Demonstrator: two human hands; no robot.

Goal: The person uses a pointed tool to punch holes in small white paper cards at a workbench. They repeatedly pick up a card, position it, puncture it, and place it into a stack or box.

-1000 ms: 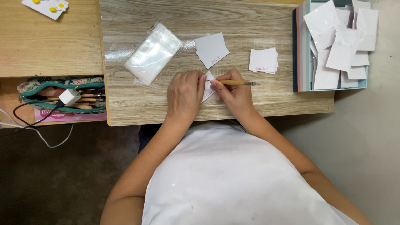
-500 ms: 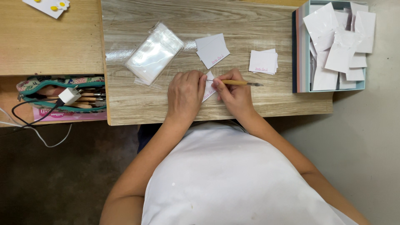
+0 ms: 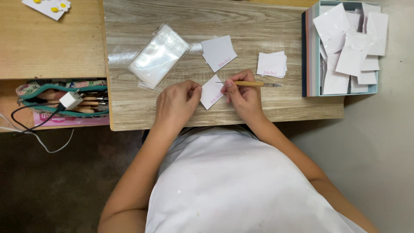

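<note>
The left hand (image 3: 176, 102) rests on the wooden surface (image 3: 258, 26), its fingertips pinching the left edge of a small white card (image 3: 211, 92) that lies tilted, flat on the surface, near the front edge. The right hand (image 3: 242, 97) touches the card's right edge and its grip is clenched around a wooden-handled tool (image 3: 254, 83), held level with its metal tip pointing right. Behind the card lie two overlapping white cards (image 3: 219, 52); to their right sits a small stack of cards (image 3: 271, 64). A pack of clear plastic sleeves (image 3: 158, 56) lies to the left, well apart from the hands. A blue box (image 3: 311, 51) at the right edge holds many loose white cards. An open pencil case (image 3: 60, 97) sits on the lower shelf at left
</note>
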